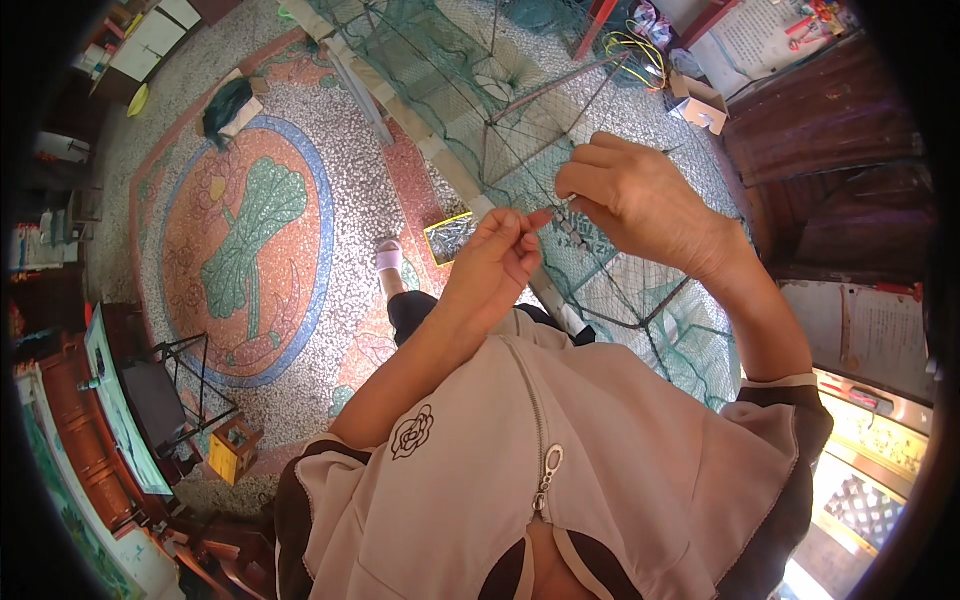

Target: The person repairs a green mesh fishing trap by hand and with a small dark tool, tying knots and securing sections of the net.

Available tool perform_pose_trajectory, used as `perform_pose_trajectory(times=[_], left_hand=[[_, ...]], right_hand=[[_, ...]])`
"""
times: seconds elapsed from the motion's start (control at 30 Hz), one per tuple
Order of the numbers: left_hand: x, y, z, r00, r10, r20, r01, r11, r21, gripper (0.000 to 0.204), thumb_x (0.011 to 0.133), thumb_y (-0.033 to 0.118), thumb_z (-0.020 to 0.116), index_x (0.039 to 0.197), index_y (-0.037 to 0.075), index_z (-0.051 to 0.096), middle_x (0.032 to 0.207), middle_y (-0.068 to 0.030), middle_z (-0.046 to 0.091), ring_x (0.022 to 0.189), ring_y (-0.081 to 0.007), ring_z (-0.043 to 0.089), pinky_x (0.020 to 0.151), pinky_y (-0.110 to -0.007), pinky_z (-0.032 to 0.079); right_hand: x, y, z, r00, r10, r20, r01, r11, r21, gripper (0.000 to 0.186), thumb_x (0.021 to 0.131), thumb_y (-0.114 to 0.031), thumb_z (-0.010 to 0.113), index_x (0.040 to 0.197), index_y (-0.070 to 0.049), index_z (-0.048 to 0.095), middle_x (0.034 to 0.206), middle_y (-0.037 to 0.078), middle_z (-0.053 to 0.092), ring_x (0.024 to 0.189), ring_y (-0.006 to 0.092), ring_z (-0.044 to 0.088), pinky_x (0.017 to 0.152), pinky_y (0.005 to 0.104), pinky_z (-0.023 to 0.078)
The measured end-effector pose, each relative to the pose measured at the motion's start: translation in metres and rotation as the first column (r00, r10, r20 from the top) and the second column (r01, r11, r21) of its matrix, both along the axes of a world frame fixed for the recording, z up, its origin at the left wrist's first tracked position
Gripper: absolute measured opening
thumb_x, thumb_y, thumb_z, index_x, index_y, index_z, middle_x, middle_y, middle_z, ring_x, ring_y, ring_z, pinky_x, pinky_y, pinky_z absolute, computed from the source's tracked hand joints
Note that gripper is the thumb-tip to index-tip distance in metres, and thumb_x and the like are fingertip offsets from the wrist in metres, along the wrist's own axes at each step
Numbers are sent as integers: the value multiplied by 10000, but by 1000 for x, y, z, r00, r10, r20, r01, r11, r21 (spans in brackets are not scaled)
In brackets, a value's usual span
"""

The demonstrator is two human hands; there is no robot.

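My left hand [492, 255] is closed in a pinch at chest height, thumb against fingertips, with a small reddish tip showing beyond them. What it pinches is too small to name. Close by on the right, my right hand [635, 200] has its fingers curled and pressed together, just over the netting; what lies in them is hidden. Below both hands spreads a green mesh net [610, 285] on dark frame rods, like a folding net trap. A yellow-edged box [447, 240] of small metallic pieces lies beside my left hand.
A pale board edge [455, 168] runs along the net's left side. At the upper right stands an open cardboard box [697, 103] near a yellow cord [655, 62]. On the patterned floor lie a dark green bundle [228, 110] and, lower left, a yellow box [235, 450].
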State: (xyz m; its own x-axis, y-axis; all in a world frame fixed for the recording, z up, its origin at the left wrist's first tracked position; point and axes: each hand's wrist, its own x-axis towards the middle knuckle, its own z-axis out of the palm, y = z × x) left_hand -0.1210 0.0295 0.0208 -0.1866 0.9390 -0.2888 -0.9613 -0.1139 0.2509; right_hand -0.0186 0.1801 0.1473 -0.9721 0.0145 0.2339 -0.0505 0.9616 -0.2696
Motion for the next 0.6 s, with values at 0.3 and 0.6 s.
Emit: perform_pose_trajectory(times=[0.3,0.6], left_hand=[[5,5,-9,980,-39,194,30,998,48,64,964,43,445,937,79,490,869,-45,583,749,-108,539,618,-260,433],[8,4,1,999,23,-44,-24,1000,-19,146,938,38,482,1079,73,498,938,-46,580,763,-109,547,638,-264,444]], right_hand=[[-8,-21,-25,997,-66,46,76,963,-260,165,710,-37,687,854,-62,611,830,90,510,740,282,570,625,366,470],[-16,-38,-28,992,-43,-122,41,999,-14,157,661,-92,704,805,-126,651,832,25,536,859,221,549,696,341,432]])
